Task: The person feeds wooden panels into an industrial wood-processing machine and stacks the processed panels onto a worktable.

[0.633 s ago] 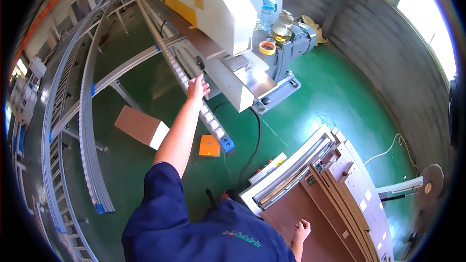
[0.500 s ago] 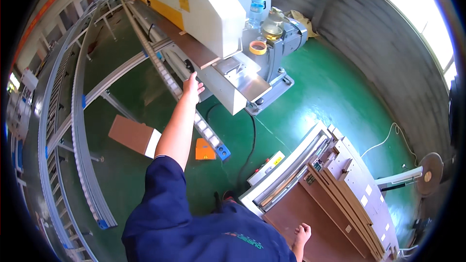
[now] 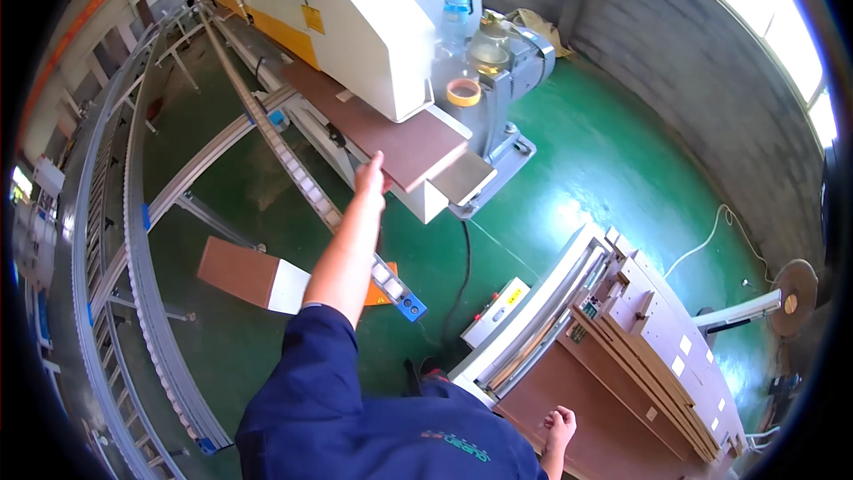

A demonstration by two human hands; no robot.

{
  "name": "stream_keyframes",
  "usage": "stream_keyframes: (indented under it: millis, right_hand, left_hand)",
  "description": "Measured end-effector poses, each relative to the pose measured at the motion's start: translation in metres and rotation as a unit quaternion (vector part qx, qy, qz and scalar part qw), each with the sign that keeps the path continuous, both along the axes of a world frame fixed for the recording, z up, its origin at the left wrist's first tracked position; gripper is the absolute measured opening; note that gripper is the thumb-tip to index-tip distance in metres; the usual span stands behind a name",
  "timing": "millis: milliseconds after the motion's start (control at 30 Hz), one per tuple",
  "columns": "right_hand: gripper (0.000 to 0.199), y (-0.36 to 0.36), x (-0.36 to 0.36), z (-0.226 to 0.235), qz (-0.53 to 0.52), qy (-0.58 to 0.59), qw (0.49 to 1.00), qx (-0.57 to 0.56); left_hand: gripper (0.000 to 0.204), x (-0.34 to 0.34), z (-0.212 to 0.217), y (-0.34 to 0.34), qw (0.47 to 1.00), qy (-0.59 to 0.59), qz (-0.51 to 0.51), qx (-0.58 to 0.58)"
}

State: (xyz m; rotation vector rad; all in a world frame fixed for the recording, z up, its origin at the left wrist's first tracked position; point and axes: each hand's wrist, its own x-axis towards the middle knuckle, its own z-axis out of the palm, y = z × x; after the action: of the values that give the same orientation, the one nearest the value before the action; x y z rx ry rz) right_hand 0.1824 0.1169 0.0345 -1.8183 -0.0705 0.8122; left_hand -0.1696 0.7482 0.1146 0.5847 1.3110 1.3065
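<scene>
One view only, head camera. Left hand stretched out at frame centre, fingers together, touching the near edge of a brown panel that sticks out of a cream machine housing. Whether the hand actually grips the edge, cannot tell. Panel is flat, long axis runs from upper left to lower right of the frame, free end pointing lower right, resting over a grey metal outfeed plate. Right hand at lower right, fingers curled loosely, not closed on anything, resting at a stack of brown boards on a cart.

Roll of tape sits on the machine top just right of the panel, a plastic bottle above it. Roller conveyor rail runs diagonally just left of the hand, blue end cap at lower centre. Curved conveyor track sweeps down the left side. Cardboard box lies on the floor left of the forearm. Floor is glossy green; grey block wall upper right, bright window at the right rim.
</scene>
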Motion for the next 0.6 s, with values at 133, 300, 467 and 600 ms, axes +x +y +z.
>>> stream_keyframes:
  millis: [133, 300, 467, 600]
  right_hand:
    - [0.013, 0.056, -0.001, 0.023, 0.059, -0.014, 0.997, 0.042]
    - [0.014, 0.15, -0.015, 0.071, 0.189, -0.026, 0.977, 0.09]
    - [0.021, 0.247, -0.034, 0.119, 0.295, -0.021, 0.939, 0.177]
    - [0.047, 0.305, -0.05, 0.142, 0.259, 0.051, 0.945, 0.195]
  left_hand:
    - [0.037, 0.036, 0.021, -0.049, 0.998, 0.046, -0.021, -0.034]
    - [0.039, 0.063, 0.025, -0.094, 0.997, 0.005, -0.08, -0.011]
    - [0.041, 0.086, 0.003, -0.129, 0.992, 0.056, -0.11, -0.015]
    - [0.042, 0.113, 0.022, -0.176, 0.989, 0.072, -0.126, -0.008]
